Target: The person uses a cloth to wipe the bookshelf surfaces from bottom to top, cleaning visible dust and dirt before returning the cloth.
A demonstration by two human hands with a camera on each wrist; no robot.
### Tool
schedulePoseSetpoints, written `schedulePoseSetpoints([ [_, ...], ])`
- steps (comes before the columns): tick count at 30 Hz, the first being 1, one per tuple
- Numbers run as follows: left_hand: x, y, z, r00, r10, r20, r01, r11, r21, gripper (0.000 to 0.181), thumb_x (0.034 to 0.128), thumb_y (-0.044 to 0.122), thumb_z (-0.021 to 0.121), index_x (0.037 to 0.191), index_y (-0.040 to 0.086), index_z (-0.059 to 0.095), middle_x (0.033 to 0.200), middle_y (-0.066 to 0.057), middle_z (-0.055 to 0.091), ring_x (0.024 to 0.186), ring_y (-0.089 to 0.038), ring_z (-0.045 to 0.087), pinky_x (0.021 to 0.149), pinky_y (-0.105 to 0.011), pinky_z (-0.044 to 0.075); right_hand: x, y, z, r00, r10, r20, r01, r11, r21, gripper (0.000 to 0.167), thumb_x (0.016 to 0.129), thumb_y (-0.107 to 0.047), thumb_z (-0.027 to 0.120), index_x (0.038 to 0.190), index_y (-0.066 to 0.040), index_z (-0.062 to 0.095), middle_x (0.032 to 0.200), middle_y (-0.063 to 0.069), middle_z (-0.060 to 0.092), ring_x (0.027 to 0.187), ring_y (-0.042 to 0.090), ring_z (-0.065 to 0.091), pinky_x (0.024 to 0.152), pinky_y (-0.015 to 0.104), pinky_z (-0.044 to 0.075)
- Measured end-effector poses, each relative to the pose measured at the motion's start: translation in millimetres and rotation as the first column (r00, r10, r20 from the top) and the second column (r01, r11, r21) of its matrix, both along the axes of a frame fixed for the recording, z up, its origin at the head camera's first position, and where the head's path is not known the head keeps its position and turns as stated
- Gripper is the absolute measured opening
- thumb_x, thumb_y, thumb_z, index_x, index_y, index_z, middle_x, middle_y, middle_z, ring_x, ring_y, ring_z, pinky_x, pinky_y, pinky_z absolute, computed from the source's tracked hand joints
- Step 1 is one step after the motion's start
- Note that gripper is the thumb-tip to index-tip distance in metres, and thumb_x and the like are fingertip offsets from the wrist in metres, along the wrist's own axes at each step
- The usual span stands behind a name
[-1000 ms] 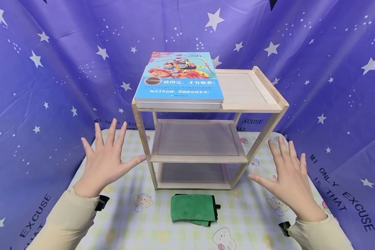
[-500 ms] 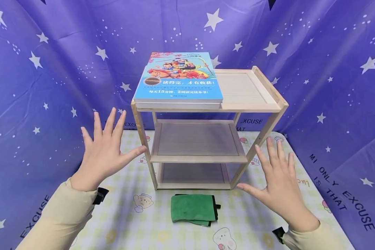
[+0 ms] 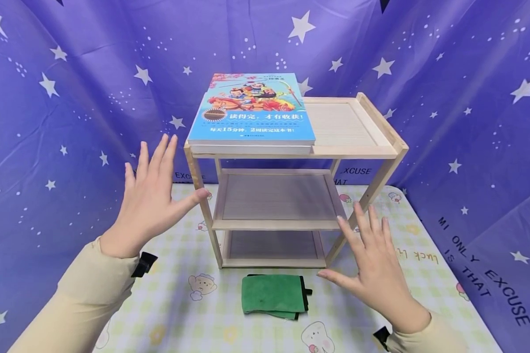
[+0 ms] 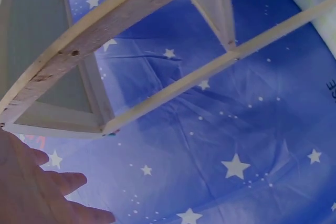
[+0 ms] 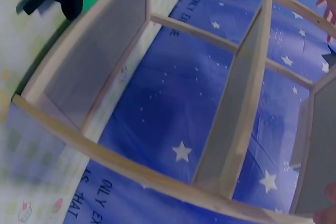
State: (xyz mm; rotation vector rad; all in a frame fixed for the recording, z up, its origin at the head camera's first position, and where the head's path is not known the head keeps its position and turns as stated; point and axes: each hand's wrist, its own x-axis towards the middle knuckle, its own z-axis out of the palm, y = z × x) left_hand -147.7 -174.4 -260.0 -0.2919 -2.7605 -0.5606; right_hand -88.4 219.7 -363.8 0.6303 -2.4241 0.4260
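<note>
Left hand (image 3: 149, 203) and right hand (image 3: 377, 272) hover near the rack (image 3: 280, 196), fingers spread; books (image 3: 253, 115) lie stacked on top; cloth (image 3: 272, 294) lies in front.

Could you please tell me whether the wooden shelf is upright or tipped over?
Upright: the wooden shelf stands on the tablecloth, with books lying flat on top.

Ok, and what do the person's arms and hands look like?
The left sleeve is plain cream, with a small black piece at its wrist end. The right sleeve matches, with another black piece. The fingers are bare: no gloves or rings show.
</note>
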Motion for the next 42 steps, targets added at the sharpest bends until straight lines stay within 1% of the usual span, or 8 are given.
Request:
schedulePoseSetpoints([
  [7,-0.3,4.8,15.7,0.996,-0.059,0.064,0.053,0.994,0.094,0.098,0.0904,0.070,0.049,0.158,0.030,-0.009,0.168,0.003,-0.002,0.153,-0.033,-0.011,0.114,-0.071,-0.002,-1.9,-11,-13.9,0.997,0.076,-0.022,-0.075,0.996,0.039,0.094,0.087,-0.081,0.036,0.152,-0.013,0.039,0.163,0.019,0.021,0.151,0.044,0.013,0.122,0.056,0.002],
  [13,-3.9,6.4,25.6,0.994,-0.105,0.024,0.101,0.984,0.144,0.096,0.0905,0.074,0.043,0.158,0.031,-0.009,0.168,0.003,0.000,0.154,-0.034,-0.004,0.116,-0.069,0.001,-3.3,-18,-24.3,0.992,0.122,-0.016,-0.121,0.991,0.059,0.089,0.089,-0.078,0.037,0.150,-0.015,0.042,0.162,0.020,0.025,0.151,0.041,0.014,0.124,0.049,0.001],
  [19,-11.0,7.2,34.1,0.987,-0.163,-0.001,0.159,0.964,0.214,0.095,0.0878,0.082,0.032,0.158,0.033,-0.009,0.168,0.001,0.003,0.154,-0.035,0.004,0.114,-0.070,0.010,-5.7,-30,-34.8,0.983,0.180,-0.021,-0.177,0.978,0.112,0.084,0.092,-0.075,0.036,0.152,-0.016,0.039,0.159,0.020,0.030,0.148,0.043,0.023,0.124,0.045,0.001],
  [23,-16.2,9.4,40.2,0.979,-0.204,0.009,0.193,0.939,0.284,0.090,0.0879,0.082,0.029,0.157,0.039,-0.010,0.168,0.000,0.005,0.154,-0.032,0.006,0.111,-0.073,0.013,-6.8,-38,-41.9,0.975,0.221,-0.014,-0.216,0.966,0.144,0.082,0.092,-0.074,0.037,0.151,-0.016,0.041,0.159,0.019,0.031,0.149,0.041,0.023,0.125,0.043,0.002],
  [31,-27.4,12.9,53.0,0.951,-0.307,0.017,0.270,0.858,0.437,0.084,0.0909,0.077,0.031,0.157,0.040,-0.006,0.167,-0.002,0.004,0.154,-0.028,0.007,0.118,-0.065,0.007,-3.7,-54,-57.3,0.964,0.266,0.024,-0.266,0.946,0.187,0.081,0.092,-0.073,0.039,0.152,-0.019,0.040,0.160,0.017,0.030,0.146,0.041,0.028,0.125,0.041,-0.001],
  [34,-31.8,14.1,57.4,0.947,-0.317,0.050,0.258,0.844,0.471,0.079,0.0931,0.074,0.029,0.157,0.041,-0.005,0.167,-0.003,0.002,0.154,-0.030,0.008,0.119,-0.063,0.008,-1.2,-58,-63.2,0.962,0.269,0.052,-0.274,0.940,0.206,0.081,0.091,-0.074,0.043,0.152,-0.021,0.040,0.161,0.016,0.029,0.145,0.042,0.031,0.124,0.039,-0.003],
  [38,-38.5,14.5,62.5,0.947,-0.305,0.099,0.217,0.838,0.500,0.064,0.1009,0.063,0.020,0.157,0.041,-0.003,0.167,-0.004,0.004,0.154,-0.027,0.007,0.120,-0.061,0.008,1.4,-62,-69.3,0.954,0.283,0.096,-0.298,0.931,0.213,0.082,0.088,-0.072,0.050,0.152,-0.022,0.039,0.163,0.013,0.024,0.146,0.040,0.029,0.125,0.038,-0.003],
  [42,-45.4,14.7,64.1,0.939,-0.322,0.124,0.199,0.799,0.567,0.057,0.1035,0.055,0.012,0.157,0.040,-0.001,0.167,-0.009,0.009,0.150,-0.036,0.021,0.117,-0.063,0.017,2.7,-66,-75.9,0.942,0.324,0.089,-0.336,0.918,0.210,0.081,0.088,-0.069,0.056,0.151,-0.020,0.041,0.161,0.015,0.028,0.148,0.038,0.025,0.125,0.038,-0.001],
])
